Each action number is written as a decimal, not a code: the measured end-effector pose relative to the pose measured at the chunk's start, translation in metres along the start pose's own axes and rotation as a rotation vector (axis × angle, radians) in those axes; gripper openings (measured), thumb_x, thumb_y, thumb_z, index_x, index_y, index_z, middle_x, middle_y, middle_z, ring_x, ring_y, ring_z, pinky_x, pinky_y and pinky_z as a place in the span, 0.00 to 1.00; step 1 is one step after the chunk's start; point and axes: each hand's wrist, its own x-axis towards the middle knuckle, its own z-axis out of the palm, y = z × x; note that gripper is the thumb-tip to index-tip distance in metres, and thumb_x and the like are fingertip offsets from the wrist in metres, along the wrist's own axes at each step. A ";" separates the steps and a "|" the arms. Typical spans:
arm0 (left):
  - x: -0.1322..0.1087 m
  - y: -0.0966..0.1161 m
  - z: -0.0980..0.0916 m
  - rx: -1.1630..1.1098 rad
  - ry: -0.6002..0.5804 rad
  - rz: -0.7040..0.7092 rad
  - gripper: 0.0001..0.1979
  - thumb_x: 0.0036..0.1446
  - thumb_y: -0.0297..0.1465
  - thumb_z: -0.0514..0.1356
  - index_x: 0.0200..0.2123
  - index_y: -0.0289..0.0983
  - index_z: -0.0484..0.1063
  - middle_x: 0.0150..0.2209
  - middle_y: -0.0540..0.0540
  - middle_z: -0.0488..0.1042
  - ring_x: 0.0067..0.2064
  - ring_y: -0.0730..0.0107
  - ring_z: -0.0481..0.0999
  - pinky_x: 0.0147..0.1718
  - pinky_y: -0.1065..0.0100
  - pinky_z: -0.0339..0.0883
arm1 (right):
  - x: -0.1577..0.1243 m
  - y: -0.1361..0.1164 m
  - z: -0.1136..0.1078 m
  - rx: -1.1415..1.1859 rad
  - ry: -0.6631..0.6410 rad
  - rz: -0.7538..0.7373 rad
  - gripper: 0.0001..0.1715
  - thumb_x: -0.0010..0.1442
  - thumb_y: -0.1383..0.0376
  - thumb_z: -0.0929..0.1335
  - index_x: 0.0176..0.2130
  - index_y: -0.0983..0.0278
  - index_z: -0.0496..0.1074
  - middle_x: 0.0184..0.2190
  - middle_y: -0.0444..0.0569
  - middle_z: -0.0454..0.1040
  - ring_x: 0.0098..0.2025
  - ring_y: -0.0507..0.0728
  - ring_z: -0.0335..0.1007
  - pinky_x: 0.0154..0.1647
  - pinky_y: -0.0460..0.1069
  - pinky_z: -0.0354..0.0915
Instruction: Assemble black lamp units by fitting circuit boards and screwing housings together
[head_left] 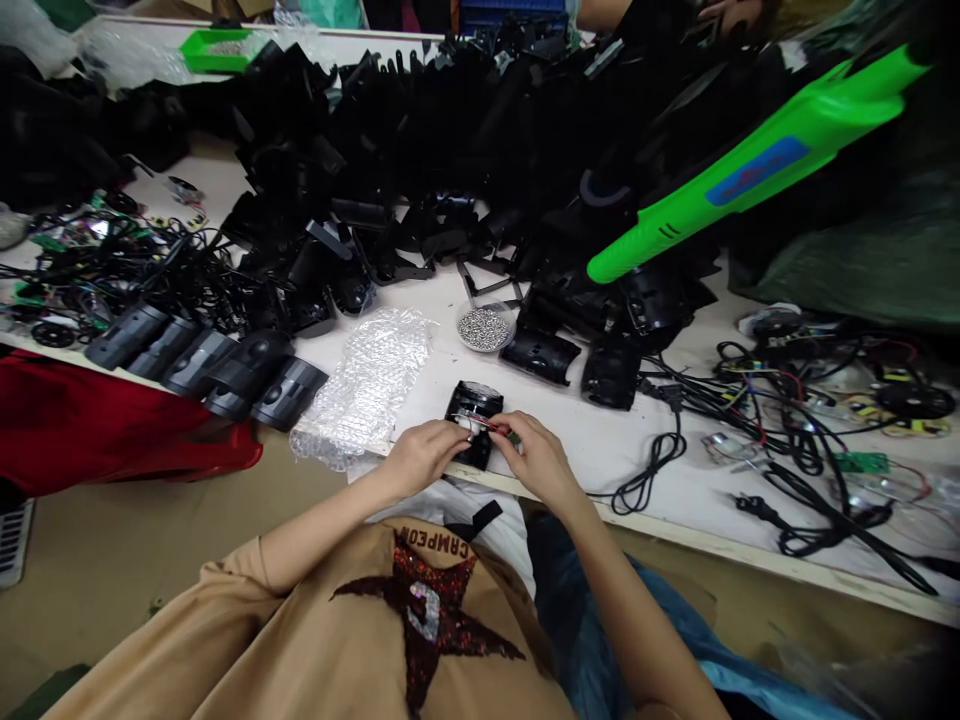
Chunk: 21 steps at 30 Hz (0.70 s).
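The left hand point(420, 458) and right hand point(538, 460) meet just behind the near edge of the table point(705, 540), over a black plastic housing point(474, 405). The left hand's grip is closed on the housing's near side, and the fingers hide part of it. The right hand's grip is pinched shut on a thin tool point(491, 425) with a green end, its tip at the housing; it is too small to tell whether this is a screwdriver or tweezers. A sheet of bubble wrap point(365, 385) lies just left of the hands, and a dish of small steel parts point(484, 328) sits beyond them. Farther back, a heap of black plastic parts point(420, 150) fills the table. Tangled cables with circuit boards point(795, 420) lie toward the right edge. A bright green tool point(757, 165), cut off by the frame, blocks the upper right and hides the parts behind it.
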 end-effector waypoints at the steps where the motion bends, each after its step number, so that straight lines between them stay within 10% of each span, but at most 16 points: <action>1: 0.001 -0.001 0.003 0.077 -0.011 0.060 0.11 0.63 0.29 0.50 0.45 0.37 0.68 0.38 0.45 0.74 0.39 0.70 0.75 0.38 0.69 0.71 | -0.001 0.000 0.000 0.011 0.007 0.022 0.10 0.59 0.64 0.62 0.43 0.61 0.67 0.34 0.49 0.73 0.38 0.57 0.70 0.38 0.52 0.66; 10: 0.013 -0.002 -0.006 0.406 -0.286 0.215 0.15 0.60 0.24 0.50 0.50 0.38 0.65 0.36 0.45 0.70 0.36 0.69 0.71 0.32 0.69 0.68 | -0.015 0.021 -0.003 0.029 -0.043 0.151 0.30 0.54 0.66 0.65 0.56 0.59 0.57 0.42 0.50 0.73 0.45 0.60 0.70 0.47 0.59 0.65; 16: 0.012 0.000 0.001 0.386 -0.292 0.119 0.18 0.59 0.23 0.51 0.52 0.39 0.64 0.37 0.46 0.69 0.37 0.68 0.71 0.31 0.70 0.67 | -0.021 0.009 -0.017 0.268 0.167 0.213 0.13 0.58 0.60 0.65 0.43 0.60 0.70 0.38 0.51 0.71 0.39 0.57 0.70 0.36 0.51 0.69; 21: 0.021 0.007 0.006 0.272 -0.281 0.015 0.12 0.61 0.26 0.51 0.45 0.37 0.70 0.32 0.46 0.70 0.34 0.67 0.72 0.28 0.70 0.65 | -0.021 -0.021 -0.021 0.399 0.095 0.102 0.12 0.57 0.59 0.67 0.41 0.57 0.72 0.38 0.49 0.74 0.39 0.56 0.71 0.37 0.51 0.69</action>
